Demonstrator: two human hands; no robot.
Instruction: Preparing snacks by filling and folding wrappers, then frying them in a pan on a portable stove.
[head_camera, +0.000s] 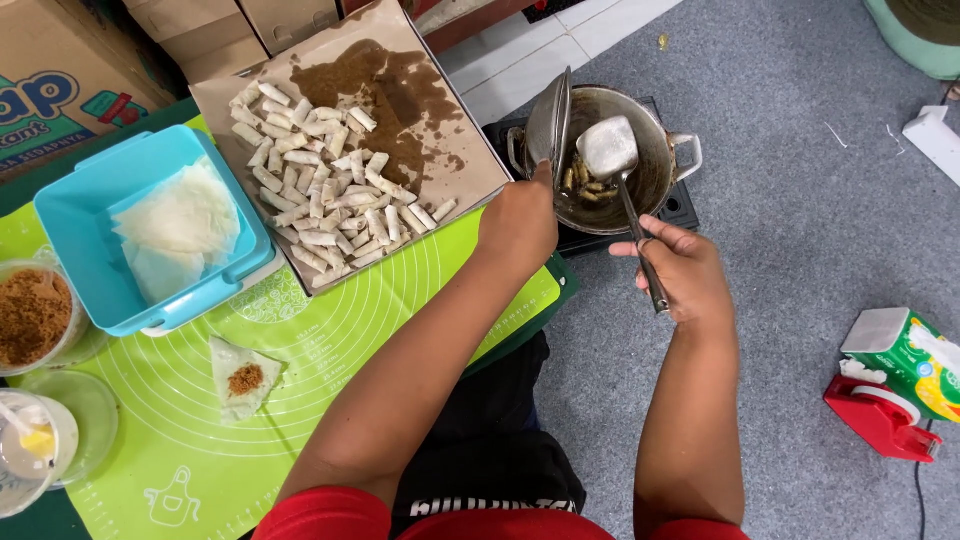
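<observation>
Wok (655, 150) sits on a black burner (682, 208) on the grey floor, holding browned rolls (588, 185). Right hand (680, 272) is closed around the handle of a metal spatula (612, 148), blade raised over the wok. Left hand (517, 222) grips a metal strainer (549, 125) tilted at the wok's left rim. Left of the wok, a paper-lined tray (455, 130) carries uncooked rolls (325, 185); beyond it, a blue tub (75, 215) holds wrappers.

grey carpet floor (800, 200) under a black stove (680, 205), green mat (330, 350), red tape dispenser (880, 420), green carton (905, 355)
</observation>
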